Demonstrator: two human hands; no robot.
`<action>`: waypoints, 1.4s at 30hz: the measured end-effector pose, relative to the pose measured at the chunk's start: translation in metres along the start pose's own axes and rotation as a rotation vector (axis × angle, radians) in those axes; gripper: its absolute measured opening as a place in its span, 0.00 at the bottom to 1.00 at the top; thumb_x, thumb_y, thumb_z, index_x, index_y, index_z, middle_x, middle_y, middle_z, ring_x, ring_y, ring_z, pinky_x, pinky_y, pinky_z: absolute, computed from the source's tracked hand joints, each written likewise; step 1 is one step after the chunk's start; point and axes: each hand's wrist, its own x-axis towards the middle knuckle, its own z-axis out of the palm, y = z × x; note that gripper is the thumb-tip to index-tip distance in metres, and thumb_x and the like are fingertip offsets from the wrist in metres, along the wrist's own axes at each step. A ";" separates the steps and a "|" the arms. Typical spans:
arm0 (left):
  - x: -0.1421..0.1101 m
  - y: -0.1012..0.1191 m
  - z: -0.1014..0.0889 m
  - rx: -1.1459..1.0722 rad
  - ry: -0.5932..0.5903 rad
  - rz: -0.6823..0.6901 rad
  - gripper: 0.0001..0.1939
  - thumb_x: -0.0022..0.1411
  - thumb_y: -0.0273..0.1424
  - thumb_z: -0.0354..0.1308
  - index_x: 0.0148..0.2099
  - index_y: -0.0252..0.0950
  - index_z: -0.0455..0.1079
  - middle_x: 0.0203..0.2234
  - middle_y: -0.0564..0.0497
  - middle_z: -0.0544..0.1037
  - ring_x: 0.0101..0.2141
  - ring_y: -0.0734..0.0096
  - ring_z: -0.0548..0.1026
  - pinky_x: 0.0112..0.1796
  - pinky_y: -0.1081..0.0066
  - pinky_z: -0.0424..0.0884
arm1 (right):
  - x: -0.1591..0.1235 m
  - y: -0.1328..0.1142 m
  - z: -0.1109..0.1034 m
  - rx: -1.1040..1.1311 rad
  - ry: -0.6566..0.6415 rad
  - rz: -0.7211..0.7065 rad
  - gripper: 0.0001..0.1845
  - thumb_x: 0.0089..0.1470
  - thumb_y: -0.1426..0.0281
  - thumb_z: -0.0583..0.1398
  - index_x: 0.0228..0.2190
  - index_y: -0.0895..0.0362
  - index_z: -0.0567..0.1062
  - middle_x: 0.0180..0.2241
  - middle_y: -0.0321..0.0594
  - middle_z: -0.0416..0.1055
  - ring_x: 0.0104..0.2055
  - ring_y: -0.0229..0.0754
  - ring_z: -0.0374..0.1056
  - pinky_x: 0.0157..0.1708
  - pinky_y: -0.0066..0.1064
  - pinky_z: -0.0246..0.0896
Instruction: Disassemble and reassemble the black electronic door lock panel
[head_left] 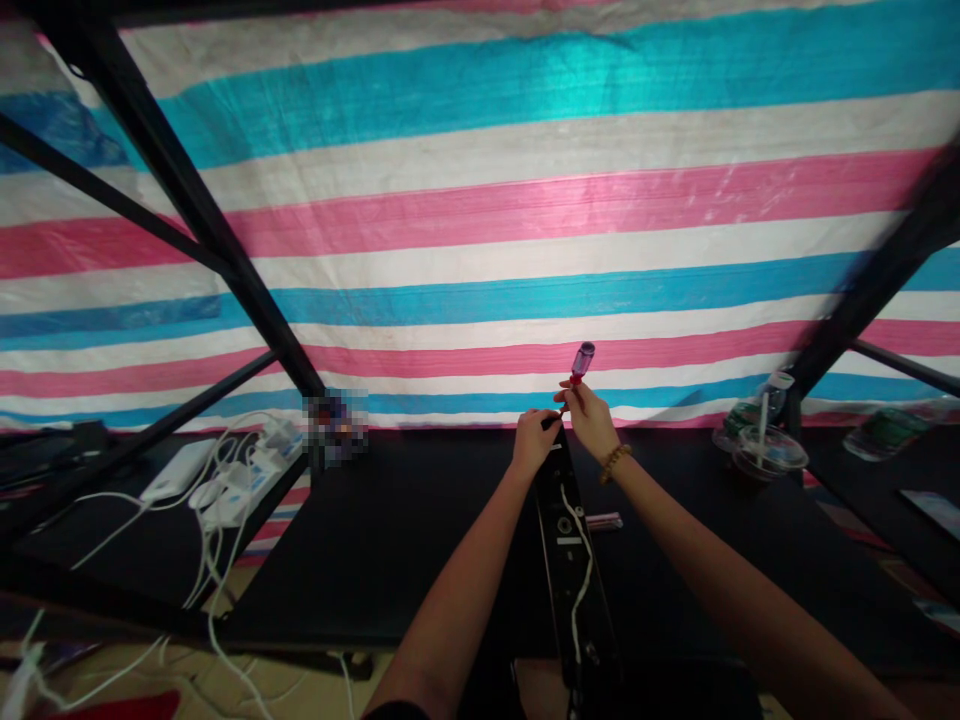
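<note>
A long, narrow black device [570,560] lies lengthwise in front of me, with a white cable [583,580] running along its top face. My left hand [534,442] is closed on the far end of this device, thumb and fingertips together there. Held upright and slightly tilted in my right hand [590,420] is a screwdriver with a clear purple-red handle [582,362]. Its tip points down at the far end, close to my left fingertips; the exact contact point is too small to tell. Beside the device lies a small clear, reddish object [604,522].
The black table [360,560] has a striped tarp [525,220] behind it. Power strips [240,490] with tangled white cables stand at the left. A plastic cup with a straw [769,455] and a bottle [885,435] are at the right. Black metal posts [217,250] flank both sides.
</note>
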 end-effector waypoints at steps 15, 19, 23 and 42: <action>0.004 -0.003 0.001 0.095 -0.087 -0.003 0.12 0.67 0.37 0.57 0.47 0.34 0.72 0.43 0.47 0.77 0.44 0.65 0.76 0.47 0.57 0.73 | 0.009 0.002 -0.002 0.004 0.012 0.009 0.15 0.54 0.57 0.59 0.36 0.55 0.76 0.32 0.41 0.79 0.31 0.44 0.75 0.35 0.37 0.72; 0.003 -0.005 0.002 0.105 -0.086 0.000 0.13 0.67 0.37 0.57 0.47 0.34 0.72 0.44 0.46 0.77 0.45 0.64 0.75 0.48 0.56 0.72 | 0.007 0.004 0.002 0.008 0.099 0.046 0.15 0.51 0.55 0.62 0.30 0.54 0.72 0.27 0.38 0.76 0.28 0.44 0.74 0.32 0.36 0.72; 0.003 -0.006 0.003 0.103 -0.083 0.011 0.13 0.67 0.38 0.57 0.47 0.34 0.72 0.45 0.46 0.77 0.45 0.64 0.75 0.48 0.56 0.72 | 0.007 0.005 0.002 0.035 0.045 0.032 0.16 0.55 0.55 0.58 0.27 0.53 0.72 0.28 0.39 0.77 0.30 0.44 0.75 0.33 0.36 0.73; 0.005 -0.005 0.004 0.094 -0.095 0.011 0.13 0.66 0.37 0.58 0.47 0.33 0.72 0.44 0.46 0.77 0.44 0.64 0.75 0.47 0.56 0.73 | 0.007 -0.003 0.000 -0.070 0.061 -0.044 0.12 0.57 0.60 0.57 0.31 0.55 0.76 0.30 0.41 0.78 0.33 0.46 0.75 0.37 0.37 0.72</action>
